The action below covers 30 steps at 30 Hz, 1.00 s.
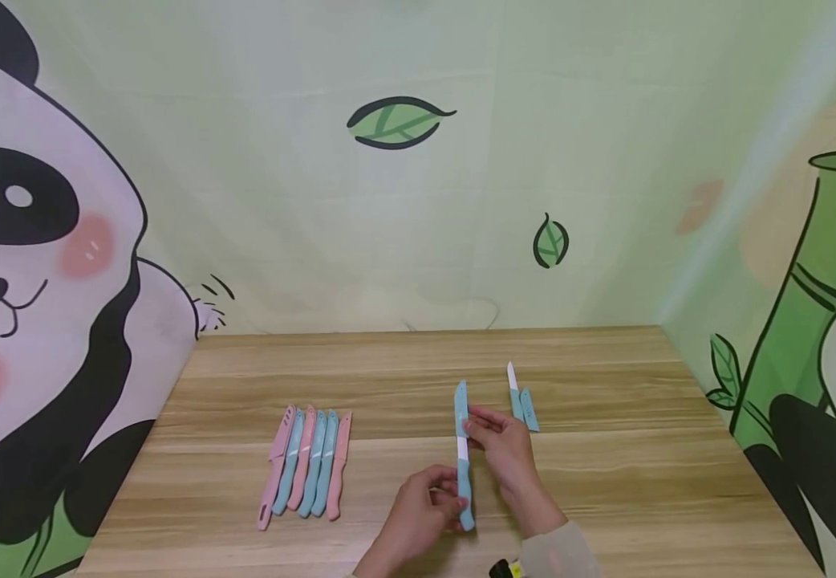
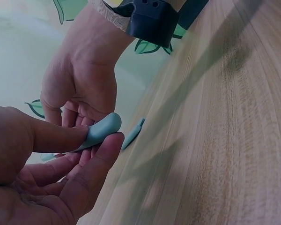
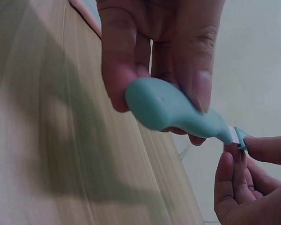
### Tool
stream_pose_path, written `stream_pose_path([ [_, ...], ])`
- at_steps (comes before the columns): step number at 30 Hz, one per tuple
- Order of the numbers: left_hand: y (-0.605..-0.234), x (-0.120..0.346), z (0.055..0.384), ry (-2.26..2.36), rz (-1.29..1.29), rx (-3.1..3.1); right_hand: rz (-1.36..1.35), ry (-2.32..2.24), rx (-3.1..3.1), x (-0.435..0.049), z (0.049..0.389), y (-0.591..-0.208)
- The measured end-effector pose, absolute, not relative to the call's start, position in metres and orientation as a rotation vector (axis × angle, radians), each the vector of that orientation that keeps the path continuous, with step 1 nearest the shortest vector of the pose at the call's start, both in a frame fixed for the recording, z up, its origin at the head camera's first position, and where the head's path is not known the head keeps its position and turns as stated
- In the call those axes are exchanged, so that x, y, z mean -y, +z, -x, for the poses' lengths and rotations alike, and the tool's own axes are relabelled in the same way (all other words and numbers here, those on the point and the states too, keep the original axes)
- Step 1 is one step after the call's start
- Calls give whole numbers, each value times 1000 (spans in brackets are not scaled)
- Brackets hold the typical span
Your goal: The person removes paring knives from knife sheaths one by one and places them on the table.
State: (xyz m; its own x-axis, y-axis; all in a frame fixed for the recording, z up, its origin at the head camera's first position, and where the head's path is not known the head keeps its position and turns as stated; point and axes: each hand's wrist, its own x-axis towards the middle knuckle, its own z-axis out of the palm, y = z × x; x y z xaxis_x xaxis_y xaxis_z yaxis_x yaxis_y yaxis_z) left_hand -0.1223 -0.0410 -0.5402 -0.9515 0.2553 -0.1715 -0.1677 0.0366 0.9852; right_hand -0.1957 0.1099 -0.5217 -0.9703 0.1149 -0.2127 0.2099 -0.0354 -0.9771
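Note:
My left hand point(image 1: 421, 510) pinches the curved light-blue handle point(image 1: 464, 490) of a knife between thumb and fingers. The knife stands lengthwise in front of me, tip pointing away. With thumb and fingertips my right hand point(image 1: 512, 449) holds the light-blue sheath point(image 1: 460, 405) over the far part of the blade. A stretch of white blade point(image 1: 462, 448) shows between sheath and handle, and also as a short white strip in the right wrist view point(image 3: 232, 135). In the left wrist view the rounded handle end point(image 2: 105, 127) lies between thumb and fingers, with the right hand behind it.
Beyond my right hand lie a small bare knife point(image 1: 514, 401) with a white blade and its light-blue sheath point(image 1: 529, 410). Several pink and blue sheathed knives point(image 1: 310, 466) lie side by side at left on the wooden table point(image 1: 606, 474). A panda-print cloth point(image 1: 281, 201) hangs behind.

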Motion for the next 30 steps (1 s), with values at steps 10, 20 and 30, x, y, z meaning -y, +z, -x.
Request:
stream_pose_path([
  [10, -541, 41, 120, 2002, -92, -2007, -356, -2186, -2121, -111, 202, -519],
  [20, -545, 40, 121, 1988, -96, -1999, -351, -2184, -2138, -112, 209, -517],
  [30, -544, 40, 120, 1992, -98, -1994, -323, -2196, -2124, -113, 212, -511],
])
